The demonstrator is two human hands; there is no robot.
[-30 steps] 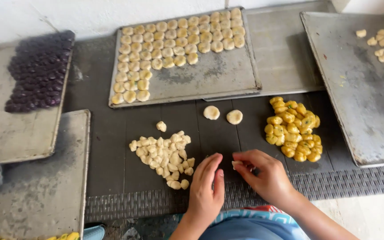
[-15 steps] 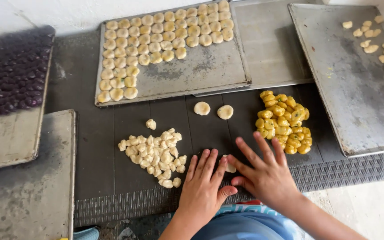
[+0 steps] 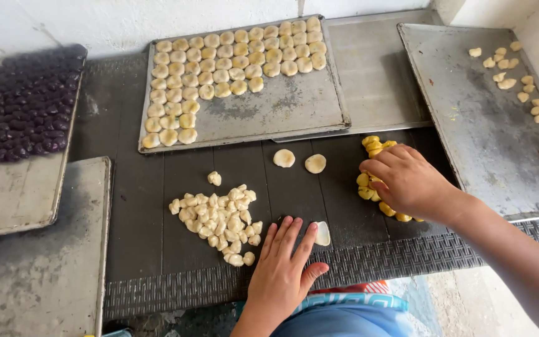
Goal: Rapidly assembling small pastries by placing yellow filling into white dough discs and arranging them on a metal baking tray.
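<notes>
My left hand [image 3: 284, 267] lies flat on the dark mat, fingers apart, with a flattened pale dough disc [image 3: 323, 233] just beside its fingertips. My right hand [image 3: 405, 179] reaches over the pile of yellow filling balls [image 3: 371, 147], fingers curled down among them; whether it holds one is hidden. A heap of small pale dough pieces [image 3: 218, 216] sits left of my left hand. Two flattened dough rounds [image 3: 299, 160] lie on the mat above it.
A metal tray [image 3: 282, 109] at the back holds several rows of pale filled rounds. At left a tray [image 3: 7, 193] carries dark purple balls [image 3: 31, 102]. A bare tray [image 3: 38, 274] sits at front left. The right tray [image 3: 475, 125] has scattered dough pieces along its edge.
My right hand left the spot beside my left hand and moved right onto the yellow filling pile. A flattened dough disc now lies uncovered by my left fingertips.
</notes>
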